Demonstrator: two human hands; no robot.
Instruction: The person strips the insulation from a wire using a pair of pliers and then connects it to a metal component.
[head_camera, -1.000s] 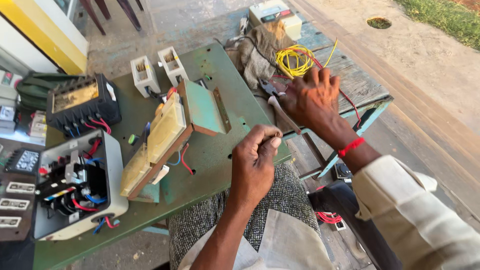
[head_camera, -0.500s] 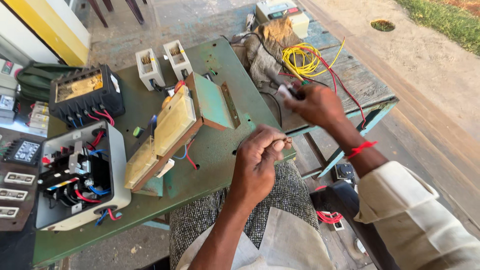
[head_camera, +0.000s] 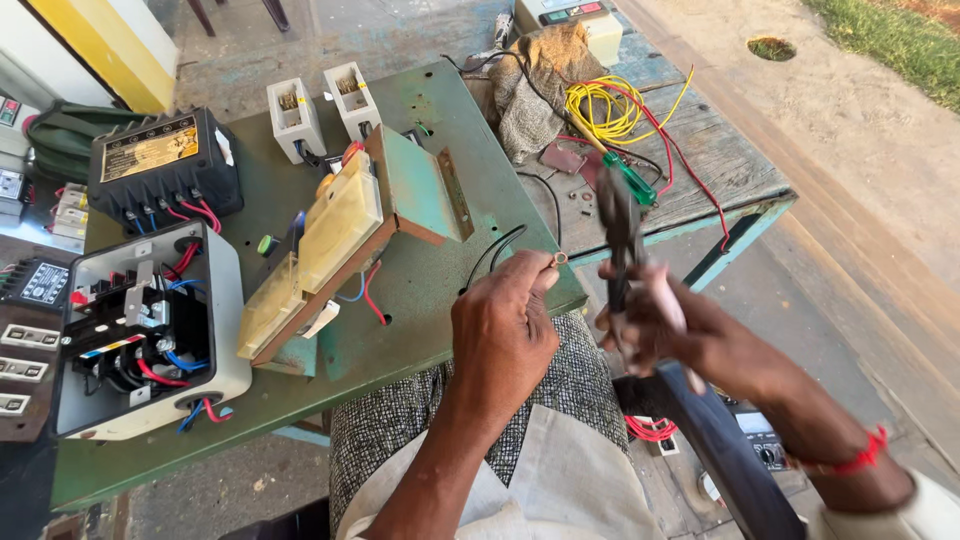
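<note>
Pliers (head_camera: 620, 235) now up off the desk (head_camera: 440, 290), gripped in right hand (head_camera: 670, 330), brought beside left hand (head_camera: 505, 325). Left hand pinching black wire (head_camera: 495, 255) with ring lug (head_camera: 560, 258) at fingertips, over desk edge. Lug apparently ready for crimping.

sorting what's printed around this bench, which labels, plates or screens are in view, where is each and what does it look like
Nameplate: on top of the black box at the table's far left, rectangular, yellowish with dark print.
Panel labels: left edge of the picture, small pale rectangles on a dark panel.
Small display: on the pale device at the top, beyond the cloth, a narrow strip; too small to tell more.
Neither hand holds anything labelled.
</note>
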